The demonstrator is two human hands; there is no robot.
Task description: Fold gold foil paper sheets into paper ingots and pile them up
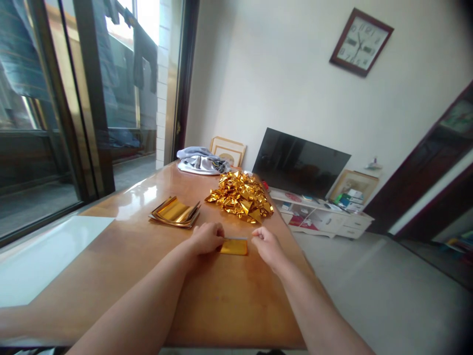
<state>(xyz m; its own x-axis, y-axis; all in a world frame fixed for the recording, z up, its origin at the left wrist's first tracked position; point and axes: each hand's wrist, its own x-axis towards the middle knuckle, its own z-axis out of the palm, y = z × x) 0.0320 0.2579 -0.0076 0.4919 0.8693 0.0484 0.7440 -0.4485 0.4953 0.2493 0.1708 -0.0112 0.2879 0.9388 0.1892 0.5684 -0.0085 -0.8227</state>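
Note:
A small folded rectangle of gold foil paper (234,247) lies on the wooden table in front of me. My left hand (207,237) grips its left end, with thumb and fingers closed there. Just off its right end, my right hand (266,245) has its fingers curled together in a pinch. A narrow gap shows between them and the paper, and no foil is visible in that hand. Beyond my left hand is a stack of gold foil sheets (175,212), curling up at the sides. A heap of folded gold foil pieces (242,195) sits farther back, past both hands.
Cloth items (201,161) and framed pictures (229,148) are at the far end of the wooden table (236,305). A pale sheet (62,256) covers part of its left side. To the right, a television (299,162) stands by a white cabinet (325,219).

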